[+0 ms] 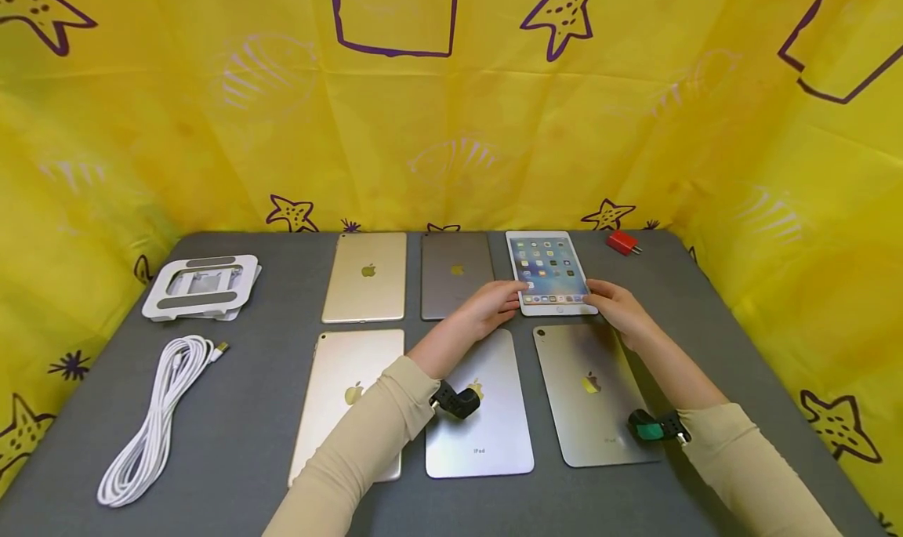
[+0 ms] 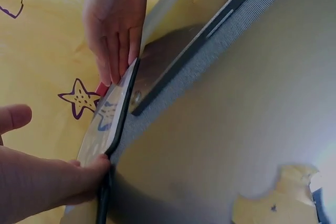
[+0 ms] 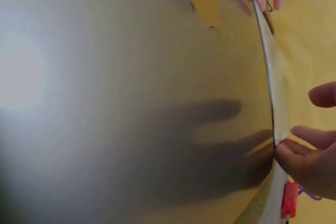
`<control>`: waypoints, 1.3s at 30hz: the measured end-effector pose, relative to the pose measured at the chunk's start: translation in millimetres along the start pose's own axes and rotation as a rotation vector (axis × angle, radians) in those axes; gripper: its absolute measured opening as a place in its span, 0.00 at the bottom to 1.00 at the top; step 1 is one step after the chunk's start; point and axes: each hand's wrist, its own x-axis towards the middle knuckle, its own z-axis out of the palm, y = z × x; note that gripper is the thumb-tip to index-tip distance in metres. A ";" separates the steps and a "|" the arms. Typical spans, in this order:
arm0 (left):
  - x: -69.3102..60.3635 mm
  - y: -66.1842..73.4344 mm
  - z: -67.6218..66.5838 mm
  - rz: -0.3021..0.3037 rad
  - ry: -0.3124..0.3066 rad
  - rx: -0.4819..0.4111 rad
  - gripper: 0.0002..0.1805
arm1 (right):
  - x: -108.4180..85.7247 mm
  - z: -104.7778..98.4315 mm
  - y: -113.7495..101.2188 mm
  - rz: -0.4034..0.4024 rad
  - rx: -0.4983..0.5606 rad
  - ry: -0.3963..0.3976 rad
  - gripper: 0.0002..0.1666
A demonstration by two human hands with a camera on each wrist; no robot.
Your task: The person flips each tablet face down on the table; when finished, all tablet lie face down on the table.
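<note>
A white tablet (image 1: 547,266) with its lit screen facing up lies at the back right of the table. My left hand (image 1: 494,302) touches its left edge near the lower corner. At the lower right corner, my right hand (image 1: 619,306) touches the edge with its fingertips. Both wrist views show the thumb raised clear of the tablet. Below the right hand lies a grey tablet (image 1: 585,396), back up. A silver tablet (image 1: 480,435) lies under my left forearm, and a dark grey tablet (image 1: 455,266) is just left of the left hand.
Two gold tablets, one behind (image 1: 367,278) and one in front (image 1: 346,372), lie face down, the front one partly under my left sleeve. Farther left are a white folding stand (image 1: 204,286) and a coiled white cable (image 1: 151,427). A red charger plug (image 1: 622,243) lies at the back right.
</note>
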 end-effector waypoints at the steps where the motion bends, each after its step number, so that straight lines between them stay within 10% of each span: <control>1: 0.0 1.1 1.7 -0.009 0.017 -0.009 0.34 | 0.1 -0.5 -0.1 0.000 -0.008 -0.001 0.35; 9: 13.1 -1.0 11.3 -0.046 0.134 -0.022 0.35 | -0.2 -2.2 -1.2 -0.001 -0.054 -0.006 0.35; 15: 53.6 -29.8 0.1 0.199 0.098 0.278 0.23 | 0.8 0.3 -3.8 -0.004 -0.110 -0.007 0.34; 21: -1.5 -3.6 12.3 0.471 0.213 0.707 0.20 | 5.0 9.3 -9.0 0.021 -0.079 -0.014 0.33; 26: -18.2 2.8 11.3 0.658 0.278 0.916 0.19 | 7.3 19.2 -15.1 0.031 -0.030 -0.033 0.33; 39: -31.2 14.6 8.4 0.745 0.256 0.915 0.27 | 10.8 41.3 -26.1 -0.002 0.105 -0.116 0.32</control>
